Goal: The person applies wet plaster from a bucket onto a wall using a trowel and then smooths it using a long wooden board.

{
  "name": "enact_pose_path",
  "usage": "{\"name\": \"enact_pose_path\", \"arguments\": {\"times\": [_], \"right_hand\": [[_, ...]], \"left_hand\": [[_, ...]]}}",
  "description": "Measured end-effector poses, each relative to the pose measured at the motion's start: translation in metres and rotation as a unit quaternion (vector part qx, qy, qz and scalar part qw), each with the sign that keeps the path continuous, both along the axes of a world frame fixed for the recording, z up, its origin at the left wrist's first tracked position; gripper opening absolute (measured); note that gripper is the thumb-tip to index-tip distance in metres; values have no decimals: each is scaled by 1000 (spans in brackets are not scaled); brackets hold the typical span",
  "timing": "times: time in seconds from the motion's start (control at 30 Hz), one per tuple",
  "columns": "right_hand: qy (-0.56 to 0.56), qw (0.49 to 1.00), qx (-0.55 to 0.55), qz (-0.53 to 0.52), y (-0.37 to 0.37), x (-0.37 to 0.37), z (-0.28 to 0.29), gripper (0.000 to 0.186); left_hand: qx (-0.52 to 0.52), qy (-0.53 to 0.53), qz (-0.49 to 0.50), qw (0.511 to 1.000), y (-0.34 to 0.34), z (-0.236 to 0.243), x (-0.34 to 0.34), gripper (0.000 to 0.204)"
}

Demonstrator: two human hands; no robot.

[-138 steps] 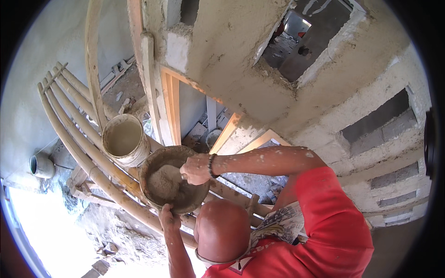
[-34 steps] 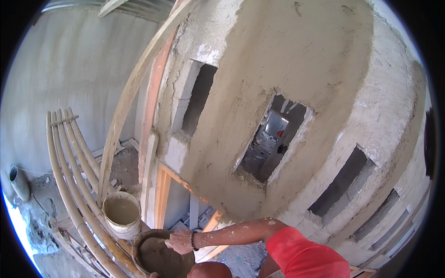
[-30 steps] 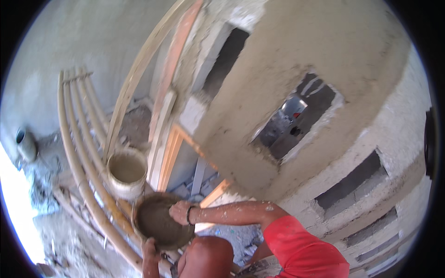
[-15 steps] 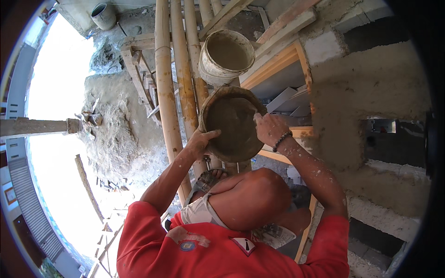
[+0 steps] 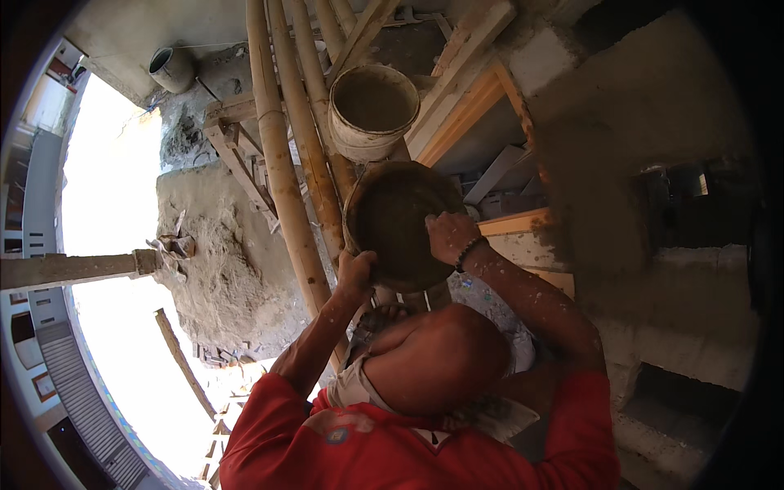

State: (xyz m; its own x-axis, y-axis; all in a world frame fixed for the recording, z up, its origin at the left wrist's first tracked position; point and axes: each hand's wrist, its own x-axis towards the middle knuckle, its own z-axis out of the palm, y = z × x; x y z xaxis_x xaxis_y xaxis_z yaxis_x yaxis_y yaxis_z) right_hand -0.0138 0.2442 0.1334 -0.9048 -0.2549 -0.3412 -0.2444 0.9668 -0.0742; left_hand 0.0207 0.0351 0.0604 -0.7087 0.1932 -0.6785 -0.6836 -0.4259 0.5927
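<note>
My left hand (image 5: 356, 273) grips the lower-left rim of a dark round basin (image 5: 390, 204), which holds grey wet mix and rests over bamboo poles (image 5: 286, 204). My right hand (image 5: 451, 237) is inside the basin at its right side, fingers curled; what they hold is hidden in the shadow. Just above the basin stands a mortar-stained white bucket (image 5: 371, 135) with grey contents. My bent knee (image 5: 449, 351) and a sandaled foot are below the basin, among the poles.
Plastered block wall (image 5: 596, 106) with rough openings rises on the right, beside an orange wooden frame (image 5: 465, 106). A grey container (image 5: 170, 69) stands upper left. A wooden trestle (image 5: 237, 147), rubble and a concrete beam (image 5: 73, 268) lie left, below the poles, near a bright open side.
My view has swung from the wall down onto the basin and my legs. My left hand stays on the rim, while my right hand has moved slightly about inside the basin.
</note>
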Motion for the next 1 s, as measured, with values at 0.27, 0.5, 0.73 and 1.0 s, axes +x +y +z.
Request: {"name": "enact_pose_path", "arguments": {"times": [0.27,0.5,0.73,1.0], "right_hand": [[-109,988,-80,71,23,40,109,21],[69,996,-51,-33,62,62,120,19],[-55,989,-135,-28,63,121,328,17],[-151,979,0,-136,99,185,498,23]], "left_hand": [[-103,41,-53,992,-5,23,17,24],[-15,96,-3,995,56,174,32,33],[-56,42,-50,996,75,364,65,40],[-86,16,-146,985,102,532,116,3]]}}
